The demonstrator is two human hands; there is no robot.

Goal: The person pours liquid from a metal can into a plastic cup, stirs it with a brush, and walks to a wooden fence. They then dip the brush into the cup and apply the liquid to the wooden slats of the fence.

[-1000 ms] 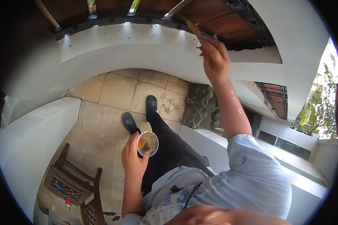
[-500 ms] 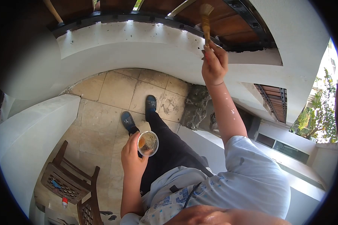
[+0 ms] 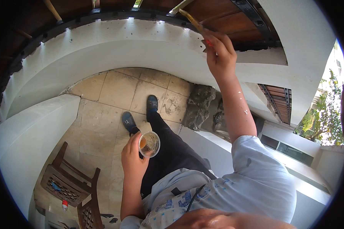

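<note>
My right hand (image 3: 221, 55) is raised toward the wooden slats (image 3: 225, 23), its fingers closed round the handle of a paintbrush (image 3: 193, 21). The brush tilts up and left, its tip beside the edge of a slat. Lower down, my left hand (image 3: 133, 154) grips a clear plastic cup (image 3: 151, 145) by its side, in front of my dark trousers. A little amber liquid shows inside the cup. A black metal frame (image 3: 114, 16) runs along the lower ends of the slats, just above a white wall ledge.
A wooden chair (image 3: 67, 185) stands at lower left with a red-capped bottle (image 3: 65, 205) by it. White curved walls (image 3: 122, 57) surround the tiled floor (image 3: 114, 95). A rough stone block (image 3: 198, 107) sits by the wall, right of my feet.
My right hand has turned the paintbrush from nearly upright to a leftward slant, its tip now further left along the slats. My left hand and the cup have barely shifted.
</note>
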